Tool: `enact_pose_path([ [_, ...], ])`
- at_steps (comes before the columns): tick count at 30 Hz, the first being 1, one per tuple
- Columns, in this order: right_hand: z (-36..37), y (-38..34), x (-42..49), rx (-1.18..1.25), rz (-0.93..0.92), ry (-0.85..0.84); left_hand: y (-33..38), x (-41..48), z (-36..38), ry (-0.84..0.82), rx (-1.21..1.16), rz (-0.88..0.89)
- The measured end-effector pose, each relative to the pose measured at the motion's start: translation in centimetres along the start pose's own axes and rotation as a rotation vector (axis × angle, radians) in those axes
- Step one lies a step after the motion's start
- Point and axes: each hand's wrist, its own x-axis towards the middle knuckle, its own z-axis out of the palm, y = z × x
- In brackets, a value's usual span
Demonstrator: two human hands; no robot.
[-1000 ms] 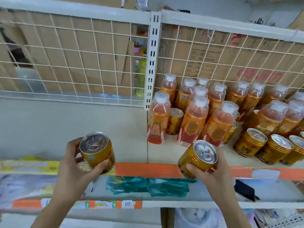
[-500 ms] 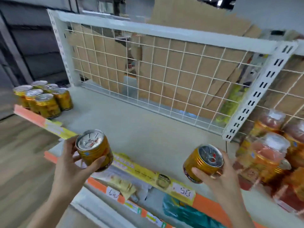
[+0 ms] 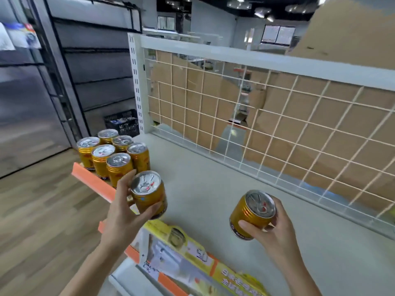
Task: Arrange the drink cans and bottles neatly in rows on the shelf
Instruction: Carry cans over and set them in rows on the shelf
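In the lower middle of the frame, two gold drink cans with silver pull-tab lids are held over the front part of a pale grey shelf (image 3: pixel 213 184). The left hand (image 3: pixel 121 218) grips the left can (image 3: pixel 149 197) around its body, fingers behind it and thumb curled across the front, just above the shelf's front edge; the can stands nearly upright. To the lower right of centre, the right hand (image 3: pixel 275 236) clasps the right can (image 3: pixel 252 214) from below and behind, thumb pressed on its side, with the can tilted so its lid leans toward the camera. The two held cans are well apart. Up and to the left of the left can, at the shelf's left end, a cluster of six matching cans (image 3: pixel 113 154) stands upright in close rows, touching or nearly touching. An orange price strip (image 3: pixel 94 182) runs along the shelf's front edge, and a yellow label strip (image 3: pixel 188 251) hangs loose along it at the bottom of the frame. A white wire mesh back (image 3: pixel 277 133) rises behind the shelf across the right half, with brown cardboard (image 3: pixel 213 86) behind it. At centre left, beyond the shelf's end, sits a black crate (image 3: pixel 123 123), and a wood-look floor (image 3: pixel 38 210) fills the lower left.
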Motion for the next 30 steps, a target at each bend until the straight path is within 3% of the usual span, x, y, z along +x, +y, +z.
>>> enact_pose_path([
  [7,7.2,0.2,5.3,-0.059,0.023,-0.146,-3.8,4.5,-0.6,-0.083,0.038,0.038],
  [14,11.3,1.7,9.4,-0.128,0.041,-0.274,-5.8,5.9,0.3,-0.128,0.22,0.057],
  [20,14.0,2.6,12.4,-0.121,0.033,-0.361,-6.0,5.7,0.4,-0.075,0.282,0.036],
  [30,19.0,2.7,16.4,-0.116,0.017,-0.674,-6.5,5.5,0.0,0.003,0.764,0.325],
])
